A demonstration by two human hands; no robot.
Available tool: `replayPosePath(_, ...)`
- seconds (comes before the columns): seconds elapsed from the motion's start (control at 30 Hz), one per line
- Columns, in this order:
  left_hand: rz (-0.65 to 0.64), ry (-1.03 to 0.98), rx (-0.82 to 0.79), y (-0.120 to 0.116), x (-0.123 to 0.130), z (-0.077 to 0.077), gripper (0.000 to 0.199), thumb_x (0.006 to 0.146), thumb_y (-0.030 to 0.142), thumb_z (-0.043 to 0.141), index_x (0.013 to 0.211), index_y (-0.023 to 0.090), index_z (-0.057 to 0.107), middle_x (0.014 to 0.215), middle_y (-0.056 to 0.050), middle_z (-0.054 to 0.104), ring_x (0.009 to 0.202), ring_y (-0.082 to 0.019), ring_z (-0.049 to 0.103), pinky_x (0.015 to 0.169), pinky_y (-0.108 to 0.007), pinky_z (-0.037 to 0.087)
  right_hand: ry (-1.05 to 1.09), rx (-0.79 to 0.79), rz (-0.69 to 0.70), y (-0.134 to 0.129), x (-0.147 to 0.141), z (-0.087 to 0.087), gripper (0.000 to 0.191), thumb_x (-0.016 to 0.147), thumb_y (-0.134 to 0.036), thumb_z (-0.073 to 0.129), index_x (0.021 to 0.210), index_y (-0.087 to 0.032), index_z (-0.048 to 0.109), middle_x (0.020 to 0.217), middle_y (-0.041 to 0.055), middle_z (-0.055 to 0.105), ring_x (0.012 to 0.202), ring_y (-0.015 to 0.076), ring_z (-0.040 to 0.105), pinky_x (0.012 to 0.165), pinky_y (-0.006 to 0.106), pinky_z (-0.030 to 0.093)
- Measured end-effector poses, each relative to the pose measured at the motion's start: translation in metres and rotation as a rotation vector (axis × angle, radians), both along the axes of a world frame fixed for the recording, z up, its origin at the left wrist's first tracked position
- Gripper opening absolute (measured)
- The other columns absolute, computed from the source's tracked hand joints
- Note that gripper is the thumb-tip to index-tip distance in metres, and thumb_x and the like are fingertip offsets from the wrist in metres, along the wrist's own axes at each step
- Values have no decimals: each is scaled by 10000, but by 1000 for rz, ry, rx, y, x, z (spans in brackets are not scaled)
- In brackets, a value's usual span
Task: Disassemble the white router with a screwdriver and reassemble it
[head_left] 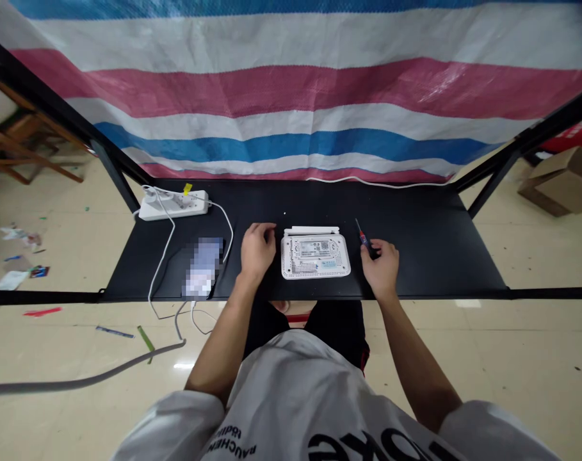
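Observation:
A white router [315, 257] lies upside down on the black table, its labelled, perforated underside facing up. Along its far edge runs a folded white antenna [314, 230]. My left hand [258, 250] rests on the table just left of the router, fingers loosely curled and thumb apart from the index finger, nothing seen between them. To the router's right, my right hand [381, 264] is closed around the handle of a red-and-dark screwdriver [363, 238]. Its thin shaft points away from me and to the left, clear of the router.
A white power strip [174, 205] with plugs and cords sits at the table's [435, 250] back left. In front of it lies a phone [203, 269], its screen blurred. Striped sheeting [314, 96] hangs behind; a cardboard box [564, 182] stands on the floor at right.

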State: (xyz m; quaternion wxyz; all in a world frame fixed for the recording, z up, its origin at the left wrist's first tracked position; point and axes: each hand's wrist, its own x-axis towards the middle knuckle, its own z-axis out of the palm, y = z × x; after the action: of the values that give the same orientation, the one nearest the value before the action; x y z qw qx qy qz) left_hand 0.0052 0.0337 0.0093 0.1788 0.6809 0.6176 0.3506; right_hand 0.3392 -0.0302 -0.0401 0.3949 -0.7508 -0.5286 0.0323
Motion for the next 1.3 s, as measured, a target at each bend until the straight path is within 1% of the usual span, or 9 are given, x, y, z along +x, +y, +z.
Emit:
replayPosePath(0.13, 43, 187, -157, 13, -23, -10, 224, 969, 228, 689, 1170, 187, 778, 1146, -122, 740, 1021, -275, 717, 959, -395, 579, -84, -51, 18, 2, 0, -3, 241, 939, -413, 633, 985, -189, 710, 1004, 149, 706, 976, 313, 588, 978, 504, 481)
replayPosePath(0.33, -26, 249, -199, 17, -17, -5, 98, 980, 234, 695, 968, 211, 789, 1064, -106, 728, 943, -269, 712, 872, -368, 560, -42, -34, 13, 1, 1, -3, 253, 948, -438, 626, 958, -196, 700, 973, 133, 705, 935, 299, 589, 938, 482, 491)
replayPosePath(0.47, -72, 265, -190, 17, -18, -3, 106, 1004, 215, 661, 974, 197, 761, 1076, -125, 723, 981, -293, 710, 854, -377, 558, -19, -36, 5, 1, 1, -2, 273, 946, -457, 632, 952, -195, 709, 963, 127, 706, 918, 291, 586, 913, 467, 493)
replayPosePath(0.57, -83, 235, -149, 15, -21, -1, 145, 1046, 195, 594, 1072, 178, 735, 1087, -131, 731, 1072, -297, 702, 940, -394, 561, 3, -33, 0, 1, 1, -1, 284, 943, -463, 635, 951, -190, 715, 955, 122, 706, 904, 282, 585, 900, 459, 493)
replayPosePath(0.7, -133, 126, -71, 6, -19, 4, 242, 1099, 204, 509, 1223, 186, 716, 1177, -109, 734, 1112, -235, 710, 1050, -367, 550, 28, -16, 0, 1, 1, -1, 284, 939, -471, 642, 941, -197, 717, 940, 111, 703, 893, 276, 589, 889, 452, 494)
replayPosePath(0.83, -194, -58, -21, -8, -10, 6, 246, 1100, 254, 536, 1158, 201, 769, 1148, -89, 760, 1057, -218, 738, 1030, -354, 573, 40, -8, -4, 0, 1, 1, 274, 934, -466, 647, 931, -201, 718, 935, 107, 708, 887, 272, 592, 875, 445, 497)
replayPosePath(1.0, -167, -233, -124, -20, 1, 2, 201, 1064, 344, 633, 1140, 241, 788, 1132, -44, 820, 1030, -221, 770, 990, -364, 609, 40, 0, -2, 0, 0, 2, 244, 928, -446, 653, 926, -209, 714, 940, 101, 715, 883, 266, 593, 874, 441, 498)
replayPosePath(1.1, -215, -221, -89, -21, 3, -1, 184, 1042, 321, 661, 1085, 243, 823, 1148, -52, 806, 1078, -230, 761, 1032, -378, 600, 42, -2, 0, -1, 0, 2, 249, 927, -447, 654, 929, -207, 719, 944, 101, 716, 880, 264, 592, 868, 439, 499)
replayPosePath(1.3, -248, -46, -47, -18, 1, 3, 208, 1040, 258, 659, 1120, 259, 851, 1097, -44, 755, 974, -198, 740, 938, -327, 600, 58, -4, 1, -1, 0, 2, 235, 924, -439, 662, 923, -210, 714, 936, 95, 713, 885, 265, 595, 874, 439, 498)
